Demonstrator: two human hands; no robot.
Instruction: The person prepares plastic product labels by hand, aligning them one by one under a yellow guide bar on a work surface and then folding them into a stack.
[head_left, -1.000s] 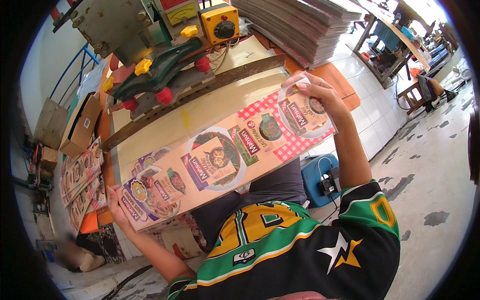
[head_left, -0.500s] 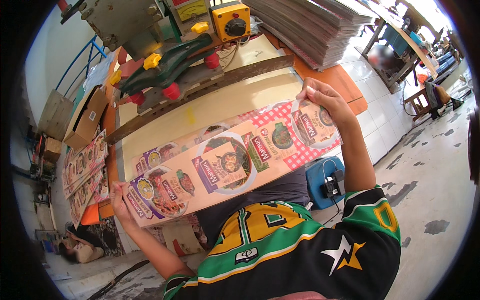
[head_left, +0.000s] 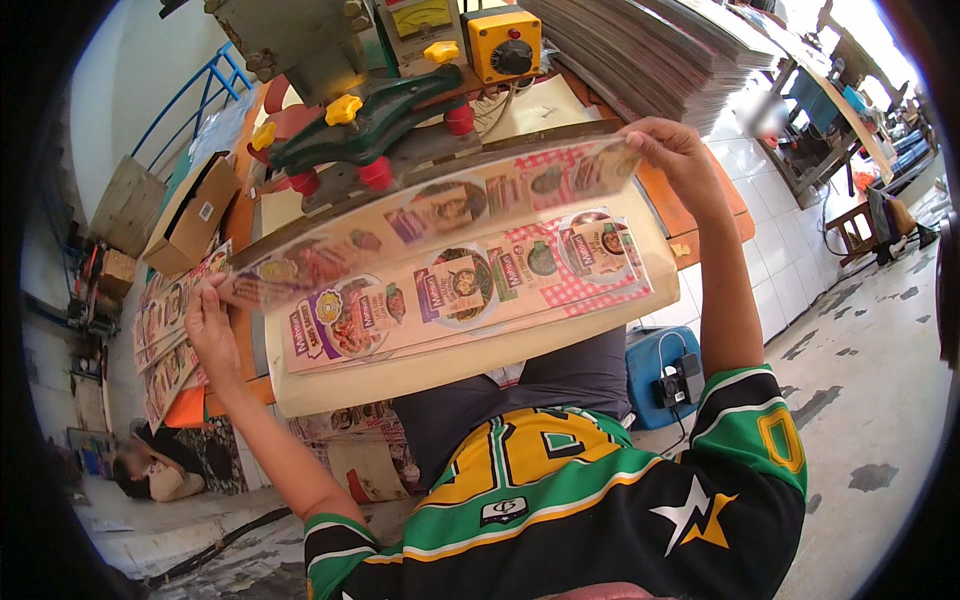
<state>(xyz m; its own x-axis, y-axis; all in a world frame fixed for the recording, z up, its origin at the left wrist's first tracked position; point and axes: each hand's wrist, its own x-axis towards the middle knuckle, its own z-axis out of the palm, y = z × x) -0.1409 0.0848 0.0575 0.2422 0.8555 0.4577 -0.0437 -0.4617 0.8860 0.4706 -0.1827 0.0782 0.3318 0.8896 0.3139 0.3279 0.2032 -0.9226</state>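
Note:
A long printed sheet (head_left: 400, 222), blurred and partly see-through, is stretched lengthwise between my two hands. My left hand (head_left: 210, 330) pinches its left end, and the fingers of my right hand (head_left: 672, 160) close on its right end. It is tilted up just in front of a dark metal bar (head_left: 560, 135). Below it, a second printed strip (head_left: 460, 287) with food pictures and a red checked pattern lies on a cream board (head_left: 420, 368). Other strip edges show under that one.
Beyond the bar stands a machine with a green clamp bracket (head_left: 365, 135), yellow knobs and a yellow control box (head_left: 505, 48). A tall stack of sheets (head_left: 660, 50) is at back right. At left are a cardboard box (head_left: 185, 225) and printed strips (head_left: 165, 345). A blue container (head_left: 648, 385) stands at right.
Both hands have carried the held sheet away from my body toward the metal bar and tilted it up. The strip and cream board beneath are now exposed.

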